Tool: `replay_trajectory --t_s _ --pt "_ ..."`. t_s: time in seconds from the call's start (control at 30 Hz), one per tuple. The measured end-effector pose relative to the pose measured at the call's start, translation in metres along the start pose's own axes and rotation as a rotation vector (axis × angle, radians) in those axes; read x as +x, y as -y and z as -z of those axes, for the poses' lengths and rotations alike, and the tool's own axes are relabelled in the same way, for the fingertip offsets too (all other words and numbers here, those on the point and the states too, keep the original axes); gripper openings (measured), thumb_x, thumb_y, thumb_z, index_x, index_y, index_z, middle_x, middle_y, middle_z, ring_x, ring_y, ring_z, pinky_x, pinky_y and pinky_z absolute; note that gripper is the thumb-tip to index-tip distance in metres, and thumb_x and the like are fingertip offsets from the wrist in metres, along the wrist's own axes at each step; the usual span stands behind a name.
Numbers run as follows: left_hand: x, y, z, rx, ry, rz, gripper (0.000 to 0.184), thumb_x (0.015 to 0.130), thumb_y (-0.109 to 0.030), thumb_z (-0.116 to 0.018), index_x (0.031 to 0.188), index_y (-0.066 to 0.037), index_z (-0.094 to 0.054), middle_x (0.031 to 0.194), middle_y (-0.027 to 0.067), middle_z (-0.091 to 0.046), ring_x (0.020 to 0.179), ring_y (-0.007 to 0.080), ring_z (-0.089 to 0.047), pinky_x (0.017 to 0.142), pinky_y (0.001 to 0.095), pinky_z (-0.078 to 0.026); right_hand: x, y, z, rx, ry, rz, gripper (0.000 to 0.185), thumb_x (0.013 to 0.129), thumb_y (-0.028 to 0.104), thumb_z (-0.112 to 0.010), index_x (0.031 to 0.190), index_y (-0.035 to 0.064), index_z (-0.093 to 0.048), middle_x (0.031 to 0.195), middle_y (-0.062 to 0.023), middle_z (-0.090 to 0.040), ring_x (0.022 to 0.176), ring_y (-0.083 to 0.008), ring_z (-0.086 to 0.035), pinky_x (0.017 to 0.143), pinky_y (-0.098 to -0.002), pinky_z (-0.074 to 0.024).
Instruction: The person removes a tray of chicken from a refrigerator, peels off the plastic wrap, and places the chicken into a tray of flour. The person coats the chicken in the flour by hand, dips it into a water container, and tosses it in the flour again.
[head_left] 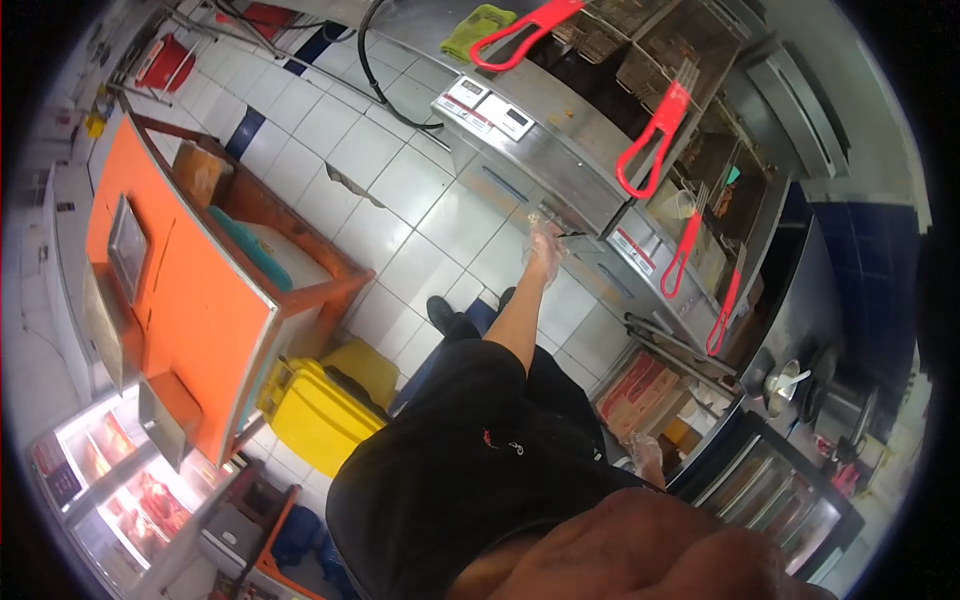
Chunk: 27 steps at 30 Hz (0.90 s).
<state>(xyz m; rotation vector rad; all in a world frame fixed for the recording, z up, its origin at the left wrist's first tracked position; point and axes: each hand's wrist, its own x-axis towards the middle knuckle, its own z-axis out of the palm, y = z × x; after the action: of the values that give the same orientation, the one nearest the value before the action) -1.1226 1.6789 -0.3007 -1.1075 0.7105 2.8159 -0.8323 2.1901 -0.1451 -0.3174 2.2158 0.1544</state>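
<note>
While reaching low, apparently to handle the fryer (562,163)

Stands upper right, just by the left hand (543,243); cannot tell whether gripping. Likewise for the right hand (648,460), lower right. Probably calls next for sure contact.

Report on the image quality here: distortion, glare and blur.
Head view: strong wide-angle distortion bows the orange table, and the corners fall to black; head view: the lit display case glares white at lower left; head view: the floor tiles carry a pale sheen; head view: the outstretched hand looks soft, its finger detail unclear.
</note>
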Motion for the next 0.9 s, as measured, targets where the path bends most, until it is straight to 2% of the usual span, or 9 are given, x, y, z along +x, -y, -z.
replay_trajectory --t_s 0.13,0.17,0.27,0.33,0.37,0.43,0.57,0.63,0.9 --pt "0.006 -0.013 -0.016 0.101 -0.142 0.056 0.104 0.091 -0.087 -0.015 0.136 0.0 -0.053 0.106 0.0071 -0.054 0.075 0.0161 -0.035 0.069 0.0339 -0.035 0.016 0.029 0.062 -0.209 0.124 -0.013 0.029 0.101 0.022 -0.043 0.114 0.0095 -0.066 0.122 -0.0143 -0.067 0.113 -0.0347 -0.064 0.1 -0.0441 -0.0493" --pt "0.008 -0.016 -0.014 0.089 -0.149 0.059 0.104 0.091 -0.087 -0.015 0.136 0.0 -0.053 0.106 0.0071 -0.054 0.075 0.0161 -0.035 0.069 0.0339 -0.035 0.019 0.029 0.065 -0.388 0.195 0.019 0.037 0.093 0.021 -0.06 0.129 0.0134 -0.059 0.129 -0.0144 -0.063 0.122 -0.029 -0.06 0.104 -0.0394 -0.0474" --pt "0.015 -0.017 -0.013 0.147 -0.126 0.108 0.107 0.091 -0.087 -0.013 0.146 -0.001 -0.045 0.118 0.0095 -0.058 0.084 0.0201 -0.048 0.073 0.0398 -0.041 0.024 0.021 0.056 -0.202 0.037 0.002 0.035 0.095 0.02 -0.055 0.13 0.0141 -0.058 0.128 -0.0128 -0.062 0.123 -0.0286 -0.059 0.105 -0.0387 -0.0467" --pt "-0.002 -0.032 -0.025 0.105 -0.056 0.146 0.111 0.088 -0.09 -0.011 0.164 -0.009 -0.006 0.171 0.0164 -0.01 0.157 0.0329 -0.009 0.124 0.0514 -0.011 0.02 0.046 0.089 -0.284 0.117 -0.002 0.035 0.097 0.017 -0.05 0.132 0.015 -0.056 0.13 -0.0123 -0.062 0.124 -0.0279 -0.058 0.105 -0.0379 -0.0465" --pt "0.007 -0.026 -0.023 0.103 -0.053 0.155 0.111 0.088 -0.09 -0.011 0.164 -0.009 -0.006 0.171 0.0164 -0.01 0.157 0.0329 -0.009 0.124 0.0514 -0.011 0.018 0.065 0.11 -0.354 0.169 -0.004 0.035 0.097 0.018 -0.05 0.131 0.0152 -0.056 0.13 -0.0119 -0.062 0.123 -0.0276 -0.058 0.105 -0.038 -0.0465" --pt "0.018 -0.018 -0.028 0.235 -0.22 -0.037 0.104 0.094 -0.084 -0.017 0.162 -0.005 -0.02 0.138 0.0156 -0.062 0.129 0.0369 -0.056 0.102 0.0517 -0.044 0.012 0.068 0.119 -0.418 0.228 -0.019 0.035 0.097 0.018 -0.049 0.131 0.0155 -0.057 0.13 -0.0116 -0.062 0.123 -0.0273 -0.058 0.104 -0.0382 -0.0465" --pt "0.003 -0.027 -0.067 0.556 -0.395 0.225 0.093 0.098 -0.076 -0.024 0.161 -0.008 -0.026 0.143 0.014 -0.06 0.132 0.0364 -0.054 0.111 0.0509 -0.039 0.007 0.085 0.133 -0.42 0.068 0.066 0.036 0.095 0.015 -0.05 0.13 0.0129 -0.058 0.127 -0.0125 -0.062 0.118 -0.0287 -0.06 0.1 -0.0401 -0.0481" --pt "0.028 -0.02 -0.075 0.355 -0.745 0.293 0.096 0.093 -0.083 -0.024 0.127 -0.006 -0.07 0.119 0.0153 -0.072 0.107 0.0361 -0.066 0.099 0.0469 -0.047 0.017 0.103 0.143 -0.369 0.054 0.05 0.038 0.092 0.011 -0.051 0.129 0.0112 -0.06 0.124 -0.0129 -0.063 0.116 -0.0303 -0.06 0.098 -0.0408 -0.0483" --pt "0.038 0.001 -0.062 0.144 -0.679 0.307 0.089 0.096 -0.077 -0.029 0.126 -0.003 -0.069 0.121 0.0146 -0.072 0.108 0.0366 -0.067 0.095 0.0439 -0.05 -0.003 0.161 0.161 -0.4 0.084 0.062 0.023 0.098 0.017 -0.049 0.114 0.01 -0.064 0.116 -0.0101 -0.067 0.109 -0.0304 -0.062 0.094 -0.0428 -0.0489"
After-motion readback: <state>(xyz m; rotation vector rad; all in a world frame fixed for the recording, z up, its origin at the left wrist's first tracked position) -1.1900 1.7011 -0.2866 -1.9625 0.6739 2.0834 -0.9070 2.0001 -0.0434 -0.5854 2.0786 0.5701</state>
